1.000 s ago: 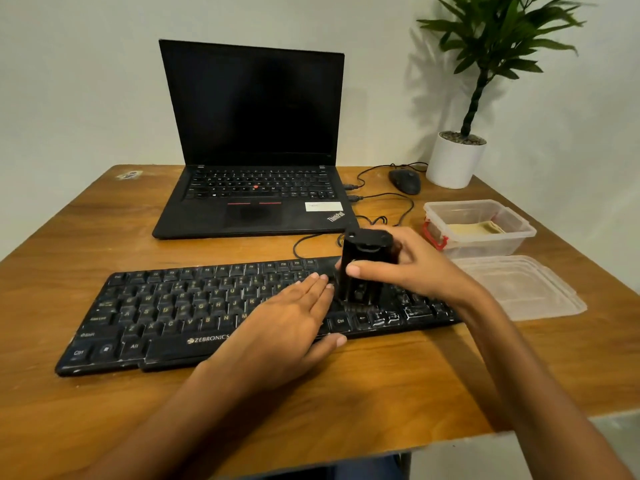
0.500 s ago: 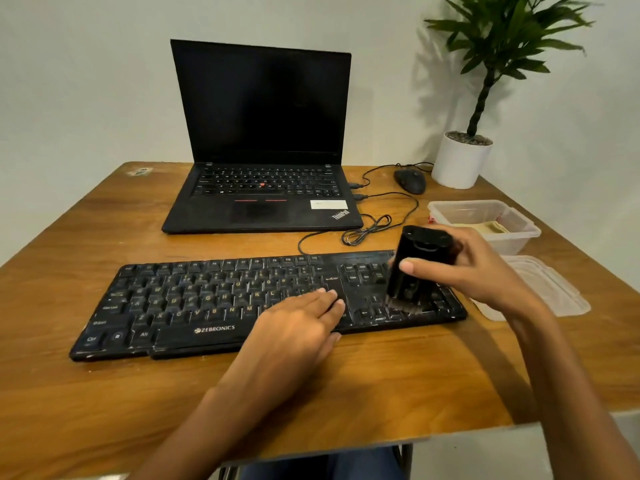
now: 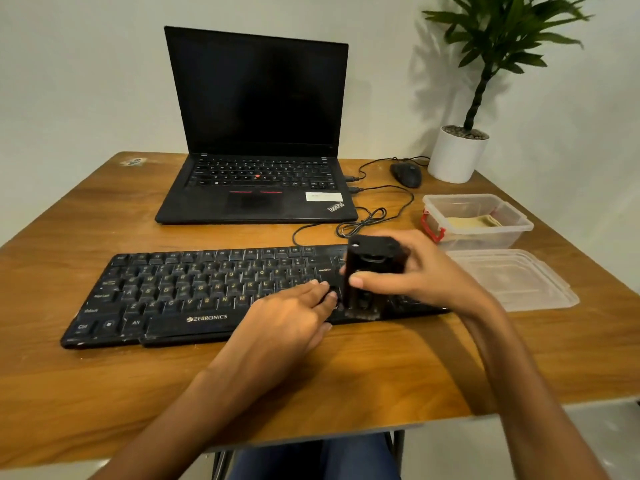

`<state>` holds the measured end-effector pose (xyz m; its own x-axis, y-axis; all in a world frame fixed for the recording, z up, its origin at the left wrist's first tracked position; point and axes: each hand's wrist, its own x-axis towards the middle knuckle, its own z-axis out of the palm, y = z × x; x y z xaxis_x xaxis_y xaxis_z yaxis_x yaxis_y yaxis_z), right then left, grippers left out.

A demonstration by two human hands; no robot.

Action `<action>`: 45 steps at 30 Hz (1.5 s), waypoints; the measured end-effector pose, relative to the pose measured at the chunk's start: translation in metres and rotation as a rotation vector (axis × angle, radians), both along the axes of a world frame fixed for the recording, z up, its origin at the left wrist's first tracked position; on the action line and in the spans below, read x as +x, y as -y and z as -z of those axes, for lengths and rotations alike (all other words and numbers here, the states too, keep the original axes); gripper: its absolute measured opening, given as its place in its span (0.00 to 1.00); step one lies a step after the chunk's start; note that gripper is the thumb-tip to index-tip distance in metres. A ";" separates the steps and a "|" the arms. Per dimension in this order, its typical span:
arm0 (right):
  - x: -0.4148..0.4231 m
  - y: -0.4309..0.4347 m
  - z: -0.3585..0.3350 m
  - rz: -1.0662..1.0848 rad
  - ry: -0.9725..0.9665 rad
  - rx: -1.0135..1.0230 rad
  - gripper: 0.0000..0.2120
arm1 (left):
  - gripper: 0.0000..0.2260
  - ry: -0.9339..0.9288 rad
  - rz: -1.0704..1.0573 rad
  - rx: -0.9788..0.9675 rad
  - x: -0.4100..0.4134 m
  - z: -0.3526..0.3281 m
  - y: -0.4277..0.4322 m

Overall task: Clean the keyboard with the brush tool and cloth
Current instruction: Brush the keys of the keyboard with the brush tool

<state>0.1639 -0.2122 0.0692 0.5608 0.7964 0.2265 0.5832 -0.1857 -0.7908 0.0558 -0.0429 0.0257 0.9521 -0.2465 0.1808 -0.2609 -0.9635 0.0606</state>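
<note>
Bristles meet keys toward the right end of the black Zebronics keyboard [image 3: 194,292], where a black, block-shaped brush tool [image 3: 372,271] stands nearly upright with its brush end down, close to the keyboard's near edge. The right hand [image 3: 426,271] grips the tool from the right side, thumb across its front face and fingers wrapped behind it. The left hand [image 3: 287,317] lies flat on the keyboard with straight fingers holding nothing, its fingertips on the keys just left of the brush tool.

The keyboard sits lengthwise across the middle of a wooden table [image 3: 104,393], its left end nearer the camera than its right. Its cable [image 3: 367,220] runs from the back edge in a loose bundle toward a ThinkPad laptop [image 3: 256,133], which stands open with a dark screen behind the keyboard. A black mouse [image 3: 406,173] rests to the right of the laptop, near a potted plant [image 3: 457,154] in a white pot at the table's far right corner.

The cloth [image 3: 467,222] (pale yellow, folded flat) lies inside a clear plastic container [image 3: 478,220] with a red clip, well apart from the keyboard's keys and just beyond the right hand. The container's clear lid [image 3: 512,278] lies on the table in front of it, beside the keyboard's right end.
</note>
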 end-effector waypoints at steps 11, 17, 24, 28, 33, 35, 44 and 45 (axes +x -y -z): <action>0.008 0.012 0.002 0.079 -0.046 0.037 0.15 | 0.17 0.055 0.010 -0.008 -0.001 0.002 -0.001; 0.024 0.031 -0.011 0.060 -0.148 0.109 0.15 | 0.25 -0.032 -0.070 0.024 0.016 -0.012 0.001; 0.046 -0.005 -0.013 0.156 -0.075 0.055 0.11 | 0.25 -0.090 -0.041 0.052 0.015 -0.007 0.001; 0.040 -0.001 -0.007 -0.006 -0.123 -0.067 0.11 | 0.25 -0.064 -0.007 0.075 0.015 -0.006 0.000; 0.048 0.001 -0.011 0.180 -0.050 0.085 0.12 | 0.25 -0.077 -0.002 0.080 0.015 -0.010 0.001; 0.041 0.000 -0.011 0.076 -0.073 0.052 0.13 | 0.24 -0.086 -0.013 0.062 0.014 -0.007 0.001; 0.050 -0.010 -0.007 0.135 -0.035 0.077 0.14 | 0.25 -0.074 0.006 0.077 0.013 -0.009 -0.001; 0.048 -0.008 -0.006 0.074 -0.045 0.040 0.14 | 0.25 -0.060 0.018 0.073 0.015 -0.007 -0.001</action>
<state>0.2116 -0.2040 0.0747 0.6276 0.7435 0.2309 0.5332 -0.1943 -0.8234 0.0704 -0.0415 0.0330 0.9559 -0.2746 0.1043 -0.2767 -0.9609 0.0061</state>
